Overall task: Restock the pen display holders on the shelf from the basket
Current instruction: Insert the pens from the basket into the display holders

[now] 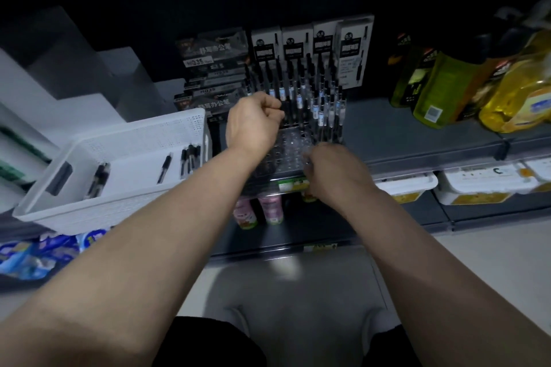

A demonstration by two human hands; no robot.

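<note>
Left hand (253, 121) grips a pen (279, 111) right against the packed holder (286, 149); right hand (331, 168) is curled, can't tell on what. One bump probably topples the standing pens (301, 89).

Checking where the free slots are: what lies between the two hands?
In the head view, the holder lies between the left hand and right hand, its holes there empty; pens stand in rows behind.

Green pouches (438, 89) stand beside yellow bottles (518, 92), above white tubs (483, 185)
</note>
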